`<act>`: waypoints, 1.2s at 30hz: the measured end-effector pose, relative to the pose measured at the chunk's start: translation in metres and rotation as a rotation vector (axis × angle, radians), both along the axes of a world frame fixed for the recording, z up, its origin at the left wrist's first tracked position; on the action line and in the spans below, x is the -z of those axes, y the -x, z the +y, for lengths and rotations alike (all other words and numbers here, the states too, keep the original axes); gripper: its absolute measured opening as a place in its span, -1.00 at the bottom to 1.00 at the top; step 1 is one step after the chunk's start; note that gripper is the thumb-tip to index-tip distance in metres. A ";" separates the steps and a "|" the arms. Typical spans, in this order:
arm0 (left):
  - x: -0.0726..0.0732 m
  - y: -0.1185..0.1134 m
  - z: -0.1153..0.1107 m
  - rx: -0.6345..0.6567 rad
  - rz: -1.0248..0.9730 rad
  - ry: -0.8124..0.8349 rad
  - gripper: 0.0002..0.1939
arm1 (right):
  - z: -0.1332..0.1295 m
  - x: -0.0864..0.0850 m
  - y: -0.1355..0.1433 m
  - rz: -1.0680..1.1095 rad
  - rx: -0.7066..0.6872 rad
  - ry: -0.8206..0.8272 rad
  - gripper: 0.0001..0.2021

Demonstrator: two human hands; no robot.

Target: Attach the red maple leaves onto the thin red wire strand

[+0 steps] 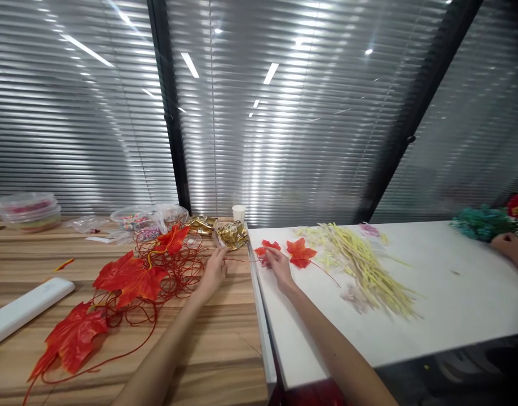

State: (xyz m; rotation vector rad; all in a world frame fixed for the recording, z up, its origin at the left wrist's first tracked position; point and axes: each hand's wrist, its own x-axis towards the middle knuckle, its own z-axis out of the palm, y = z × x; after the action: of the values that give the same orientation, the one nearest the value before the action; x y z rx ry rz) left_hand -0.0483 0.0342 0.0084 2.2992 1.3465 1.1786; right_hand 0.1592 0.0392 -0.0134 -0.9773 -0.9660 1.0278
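Note:
My left hand (215,269) pinches a thin red cord (242,260) above the wooden table, just in front of some gold foil packets (232,234). The cord stretches across the seam between the tables to my right hand (278,267). My right hand holds a small red maple leaf (262,250) over the white table's left edge, its fingers partly covering the leaf. Just right of it lies an orange-red leaf (301,253) with a cord end trailing from it. Left of my left hand is a tangle of red cord (180,268) with large red leaves (132,277).
Yellow strips (364,268) are heaped on the white table (449,304). A white long box (28,310), stacked plastic tubs (28,213) and bead containers (134,217) stand left. A paper cup (238,212) is behind. Another person's hand (510,248) is beside teal foliage (483,223).

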 end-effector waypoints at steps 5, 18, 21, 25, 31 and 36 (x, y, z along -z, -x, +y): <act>-0.008 0.005 0.001 0.176 -0.292 0.295 -0.51 | 0.001 -0.004 -0.006 0.031 0.139 -0.028 -0.60; 0.003 -0.001 0.001 0.160 -0.323 0.350 -0.68 | 0.001 0.005 -0.007 -0.241 0.165 -0.161 -0.68; -0.008 -0.005 -0.006 0.062 -0.152 0.086 -0.71 | -0.001 0.007 -0.003 -0.389 0.128 -0.215 -0.73; -0.039 -0.005 -0.024 -0.108 0.090 -0.207 -0.74 | -0.003 0.007 -0.003 -0.473 0.109 -0.239 -0.75; -0.087 0.029 -0.044 -0.783 0.272 -0.330 -0.60 | -0.002 0.006 -0.002 -0.458 0.109 -0.236 -0.75; -0.095 0.067 -0.047 -0.990 0.426 0.116 -0.59 | -0.001 0.009 0.001 -0.464 0.096 -0.249 -0.74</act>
State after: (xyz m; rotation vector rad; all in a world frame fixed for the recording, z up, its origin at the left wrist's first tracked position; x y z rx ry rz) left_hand -0.1155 -0.0128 0.1031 1.8360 2.7960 0.7391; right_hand 0.1582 0.0380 -0.0227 -1.0616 -1.3776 0.5891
